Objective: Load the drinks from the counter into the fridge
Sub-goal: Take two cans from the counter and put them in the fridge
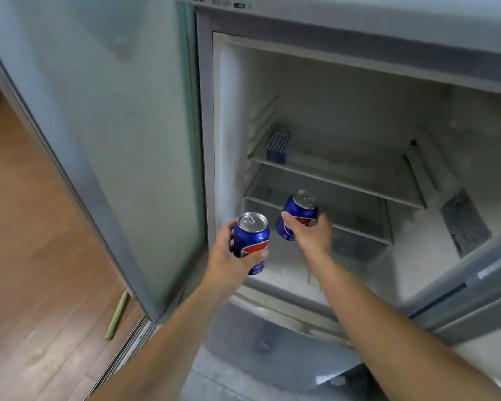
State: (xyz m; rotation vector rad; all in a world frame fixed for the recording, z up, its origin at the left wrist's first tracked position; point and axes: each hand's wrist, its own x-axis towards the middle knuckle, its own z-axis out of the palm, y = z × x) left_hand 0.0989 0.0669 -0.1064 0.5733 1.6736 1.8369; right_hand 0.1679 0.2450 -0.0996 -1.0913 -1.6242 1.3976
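so, one blue can in each hand at the open fridge [359, 117].
head view: my left hand [229, 256] wraps the near can [251, 241], upright at the fridge's left edge; my right hand [310, 230] grasps the far can [298, 209], tilted, just over the lower shelf [359, 224]. a small blue box [278, 146] sits on the upper shelf, far left.

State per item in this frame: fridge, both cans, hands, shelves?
White fridge: door open.
Left blue soda can: sealed, held upright by left hand.
Right blue soda can: sealed, tilted, gripped by right hand.
Glass shelves: hold one small blue box.
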